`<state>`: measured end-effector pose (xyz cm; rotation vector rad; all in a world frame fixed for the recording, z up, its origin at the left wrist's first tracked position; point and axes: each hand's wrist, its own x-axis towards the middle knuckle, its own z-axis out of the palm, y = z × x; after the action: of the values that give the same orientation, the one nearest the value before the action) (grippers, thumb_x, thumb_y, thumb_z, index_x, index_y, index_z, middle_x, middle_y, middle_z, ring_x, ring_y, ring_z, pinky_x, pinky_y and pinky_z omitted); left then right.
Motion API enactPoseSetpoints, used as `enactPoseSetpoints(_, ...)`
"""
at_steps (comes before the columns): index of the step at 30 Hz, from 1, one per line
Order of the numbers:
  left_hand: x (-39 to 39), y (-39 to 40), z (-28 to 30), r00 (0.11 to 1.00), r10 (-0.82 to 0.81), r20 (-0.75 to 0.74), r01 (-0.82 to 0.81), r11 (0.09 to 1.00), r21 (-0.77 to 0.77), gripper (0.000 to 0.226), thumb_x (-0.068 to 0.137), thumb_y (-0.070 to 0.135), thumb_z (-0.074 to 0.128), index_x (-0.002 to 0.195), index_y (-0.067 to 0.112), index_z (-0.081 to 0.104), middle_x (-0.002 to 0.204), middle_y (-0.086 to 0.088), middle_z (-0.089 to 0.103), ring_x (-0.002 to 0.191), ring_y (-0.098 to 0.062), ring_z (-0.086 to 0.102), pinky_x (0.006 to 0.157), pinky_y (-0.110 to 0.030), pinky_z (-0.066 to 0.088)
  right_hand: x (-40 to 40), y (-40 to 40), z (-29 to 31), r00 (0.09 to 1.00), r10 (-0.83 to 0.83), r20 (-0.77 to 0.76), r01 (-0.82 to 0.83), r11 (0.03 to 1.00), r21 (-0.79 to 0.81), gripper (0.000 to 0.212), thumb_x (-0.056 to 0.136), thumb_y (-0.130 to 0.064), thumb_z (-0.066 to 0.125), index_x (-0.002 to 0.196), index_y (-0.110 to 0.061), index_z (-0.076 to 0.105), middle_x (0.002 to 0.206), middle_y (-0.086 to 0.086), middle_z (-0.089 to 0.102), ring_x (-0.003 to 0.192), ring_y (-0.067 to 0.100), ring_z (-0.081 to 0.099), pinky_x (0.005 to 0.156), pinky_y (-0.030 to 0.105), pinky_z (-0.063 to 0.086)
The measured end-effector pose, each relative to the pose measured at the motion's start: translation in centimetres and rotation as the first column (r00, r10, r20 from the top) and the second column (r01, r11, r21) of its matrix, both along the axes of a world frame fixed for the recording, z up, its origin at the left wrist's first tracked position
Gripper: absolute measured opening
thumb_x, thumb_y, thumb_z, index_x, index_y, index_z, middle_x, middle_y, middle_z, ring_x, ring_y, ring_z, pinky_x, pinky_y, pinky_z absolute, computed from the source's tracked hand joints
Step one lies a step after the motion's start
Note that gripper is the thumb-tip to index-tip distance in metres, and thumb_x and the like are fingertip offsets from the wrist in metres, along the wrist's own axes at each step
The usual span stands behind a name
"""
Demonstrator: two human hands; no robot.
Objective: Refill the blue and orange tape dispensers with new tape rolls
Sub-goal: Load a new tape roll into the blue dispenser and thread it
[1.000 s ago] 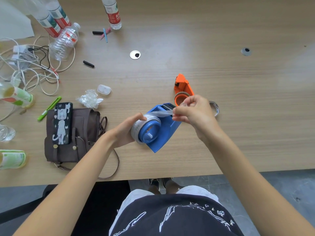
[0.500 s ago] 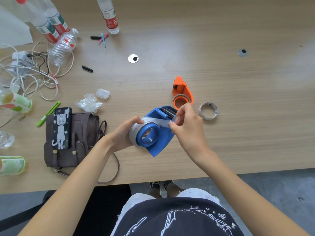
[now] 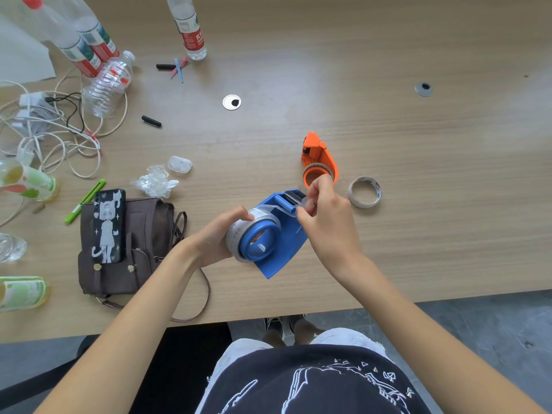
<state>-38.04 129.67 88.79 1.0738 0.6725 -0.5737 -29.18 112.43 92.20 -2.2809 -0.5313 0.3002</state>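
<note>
Moved: right hand (image 3: 327, 225) has come down from the lifted tape strip to the cutter end of the blue dispenser (image 3: 279, 234), pinching the clear tape's free end at the roller just short of the blade.
Left hand: left hand (image 3: 219, 239) is wrapped around the clear tape roll (image 3: 239, 231) seated on the blue hub, thumb over the top of the roll; it steadies the dispenser from 9 o'clock.
Blue dispenser: near the table's (image 3: 418, 204) front edge, cutter pointing to about 1 o'clock, tail corner toward 6 o'clock, close to the edge.
Orange dispenser: orange dispenser (image 3: 319, 162) at 12 o'clock from the right hand, just beyond the fingertips, a roll on its hub.
Loose roll: spare tape roll (image 3: 365, 192) at 2 o'clock from the right hand, near but apart.
Left-side clutter: brown bag (image 3: 143, 234) with phone (image 3: 108, 225) on it at 9 o'clock; cables (image 3: 53, 130) and bottles (image 3: 104, 85) toward 10 o'clock.
Open room: bare tabletop from 1 to 4 o'clock, out to the right edge.
</note>
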Motion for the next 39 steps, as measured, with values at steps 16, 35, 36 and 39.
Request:
enactPoseSetpoints(16, -0.1, -0.6, 1.0, 0.996, -0.062, -0.065, 0.068, 0.992, 0.104, 0.028, 0.066, 0.036, 0.056, 0.084, 0.015, 0.060, 0.068, -0.001, 0.064, 0.057, -0.014, 0.056, 0.064, -0.028, 0.041, 4.0, 1.1, -0.4, 0.939, -0.120, -0.321, 0.149, 0.987, 0.067, 0.032, 0.072, -0.005, 0.075, 0.089, -0.014, 0.049, 0.082, 0.011, 0.060, 0.075, 0.021, 0.058, 0.075, 0.036, 0.054)
enactPoseSetpoints(35, -0.6, 0.1, 0.3, 0.991, -0.100, -0.087, 0.114, 0.979, 0.170, 0.047, 0.058, 0.047, 0.060, 0.094, 0.017, 0.065, 0.082, -0.004, 0.068, 0.069, -0.017, 0.058, 0.065, -0.027, 0.043, 6.5, 0.9, 0.6, 0.666, -0.048, -0.744, 0.035, 0.999, -0.033, 0.019, 0.091, -0.018, 0.059, 0.077, -0.016, 0.046, 0.086, 0.004, 0.065, 0.067, 0.020, 0.063, 0.090, 0.039, 0.048)
enactPoseSetpoints(36, -0.6, 0.0, 0.3, 0.990, -0.108, -0.091, 0.123, 0.975, 0.184, 0.044, 0.061, 0.045, 0.059, 0.094, 0.017, 0.065, 0.083, -0.004, 0.068, 0.070, -0.017, 0.058, 0.065, -0.027, 0.043, 6.5, 1.0, 0.7, 0.668, -0.044, -0.743, 0.027, 0.999, -0.035, 0.017, 0.092, -0.019, 0.058, 0.079, -0.016, 0.046, 0.088, 0.004, 0.066, 0.068, 0.020, 0.064, 0.088, 0.038, 0.048)
enactPoseSetpoints(39, -0.4, -0.3, 0.3, 0.982, -0.165, -0.089, 0.182, 0.955, 0.234, 0.036, 0.069, 0.044, 0.053, 0.092, 0.019, 0.065, 0.080, -0.001, 0.068, 0.070, -0.017, 0.058, 0.063, -0.026, 0.043, 6.5, 1.2, 1.0, 0.670, -0.035, -0.742, 0.002, 0.999, -0.045, 0.017, 0.095, -0.019, 0.053, 0.080, -0.017, 0.044, 0.082, 0.002, 0.066, 0.066, 0.019, 0.065, 0.077, 0.033, 0.045)
